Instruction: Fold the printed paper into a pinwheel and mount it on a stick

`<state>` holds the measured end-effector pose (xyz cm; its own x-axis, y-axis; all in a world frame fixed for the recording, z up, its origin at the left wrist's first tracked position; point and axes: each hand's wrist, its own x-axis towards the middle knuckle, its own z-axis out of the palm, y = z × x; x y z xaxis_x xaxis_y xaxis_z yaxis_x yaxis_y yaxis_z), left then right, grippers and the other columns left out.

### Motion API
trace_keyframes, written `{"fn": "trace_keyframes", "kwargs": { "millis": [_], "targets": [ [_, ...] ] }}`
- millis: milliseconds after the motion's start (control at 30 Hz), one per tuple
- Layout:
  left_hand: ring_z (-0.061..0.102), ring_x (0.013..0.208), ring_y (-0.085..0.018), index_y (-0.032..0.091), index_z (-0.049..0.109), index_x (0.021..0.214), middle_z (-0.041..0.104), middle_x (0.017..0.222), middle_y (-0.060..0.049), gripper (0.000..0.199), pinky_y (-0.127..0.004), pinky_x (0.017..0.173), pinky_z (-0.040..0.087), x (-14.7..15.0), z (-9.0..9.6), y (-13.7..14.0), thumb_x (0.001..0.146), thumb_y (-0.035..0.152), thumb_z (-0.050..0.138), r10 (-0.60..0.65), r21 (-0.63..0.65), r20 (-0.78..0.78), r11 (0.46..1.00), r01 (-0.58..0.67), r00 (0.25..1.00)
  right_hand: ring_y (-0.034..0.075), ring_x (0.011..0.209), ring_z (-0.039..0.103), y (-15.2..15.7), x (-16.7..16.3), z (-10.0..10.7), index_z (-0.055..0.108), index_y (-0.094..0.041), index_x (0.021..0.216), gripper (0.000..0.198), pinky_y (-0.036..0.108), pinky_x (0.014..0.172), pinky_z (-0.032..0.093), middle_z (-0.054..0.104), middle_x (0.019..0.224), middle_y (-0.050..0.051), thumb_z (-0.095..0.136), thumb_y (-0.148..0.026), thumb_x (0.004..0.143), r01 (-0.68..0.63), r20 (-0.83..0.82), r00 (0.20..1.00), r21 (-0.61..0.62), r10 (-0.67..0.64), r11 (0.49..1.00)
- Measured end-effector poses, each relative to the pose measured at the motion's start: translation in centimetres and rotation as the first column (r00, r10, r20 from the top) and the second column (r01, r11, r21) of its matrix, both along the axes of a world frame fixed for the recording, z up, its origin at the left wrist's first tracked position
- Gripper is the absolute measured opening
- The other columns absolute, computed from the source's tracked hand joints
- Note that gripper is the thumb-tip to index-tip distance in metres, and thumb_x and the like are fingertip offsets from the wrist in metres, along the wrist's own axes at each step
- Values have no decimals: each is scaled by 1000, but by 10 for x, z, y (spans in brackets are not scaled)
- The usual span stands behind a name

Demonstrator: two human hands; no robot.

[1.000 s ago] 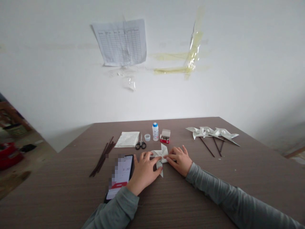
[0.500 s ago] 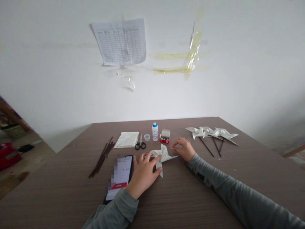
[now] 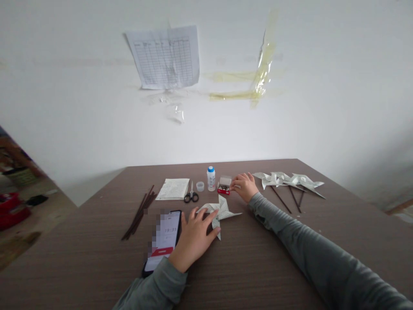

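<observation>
The left hand's (image 3: 194, 236) fingers are spread wide over the pinwheel (image 3: 222, 211), index and thumb resting on it and hiding parts of its left and lower blades. The right hand's (image 3: 245, 188) fingers are drawn narrow at the 3 o'clock edge of the box (image 3: 223, 192); I cannot tell whether they touch it or pinch anything. The pinwheel lies flat on the worktop (image 3: 232, 275), with the box at its 12 o'clock, lid up, its small contents too blurred to name. Toward 11 o'clock stand the bottle (image 3: 211, 181), label unreadable, and the cup (image 3: 200, 187); at 10 o'clock lie the scissors (image 3: 191, 197) and, farther out, the papers (image 3: 172, 189). Well out at 9 o'clock is a bundle of sticks (image 3: 138, 217), too overlapped to count. At 8 o'clock the phone (image 3: 165, 241) is partly pixelated, its lower end beside the left sleeve (image 3: 161, 284). Toward 2 o'clock more pinwheels (image 3: 288, 179) overlap above thin stems (image 3: 281, 199). Both sleeves are cut off by the frame.
</observation>
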<state>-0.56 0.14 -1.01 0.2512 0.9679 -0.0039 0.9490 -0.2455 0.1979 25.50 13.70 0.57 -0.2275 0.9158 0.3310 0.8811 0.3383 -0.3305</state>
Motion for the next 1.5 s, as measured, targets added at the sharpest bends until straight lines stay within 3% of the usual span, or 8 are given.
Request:
{"fn": "trace_keyframes", "kwargs": {
  "millis": [200,867,967,1133,1267,1500],
  "targets": [
    [55,189,-53,45,71,190,69,198,-13,65,-96,153,39,-2,2,-1,125,43,74,19,-17,11,1000,-19,1000,35,149,71,3,-21,16,102,-35,108,31,78,151,35,93,145,10,77,-22,121,-3,132,991,-71,13,997],
    [48,194,-51,41,66,195,63,203,-14,68,-94,157,33,2,19,-8,127,40,67,32,-89,-25,995,-34,999,42,158,73,12,-32,27,106,-36,110,34,81,152,40,94,152,13,76,-19,112,64,249,968,-162,-22,985],
    [49,192,-53,38,68,194,64,203,-15,68,-95,156,34,1,16,-8,126,39,66,27,-80,-14,996,-28,1000,42,156,74,14,-32,25,106,-37,112,34,83,151,39,94,149,13,76,-21,112,69,245,969,-162,-27,984],
    [55,187,-53,45,76,186,71,197,-11,64,-93,154,40,-2,10,-6,122,40,73,29,-34,21,999,-28,999,40,150,77,15,-32,22,104,-36,106,29,82,148,44,95,142,11,79,-22,109,68,214,976,-145,-36,987],
    [56,187,-54,42,75,187,71,197,-13,64,-94,155,39,-1,10,-6,123,38,73,30,-29,20,999,-30,999,39,145,80,15,-31,21,101,-32,106,23,80,145,47,96,135,11,80,-22,107,80,147,987,-106,-64,991],
    [57,186,-52,42,76,186,74,193,-14,62,-94,154,39,-2,8,-3,124,42,75,26,-13,33,1000,-26,999,34,133,90,5,-22,19,89,-26,93,12,69,149,48,99,123,11,85,-17,100,82,12,997,-77,-81,994]
  ]
}}
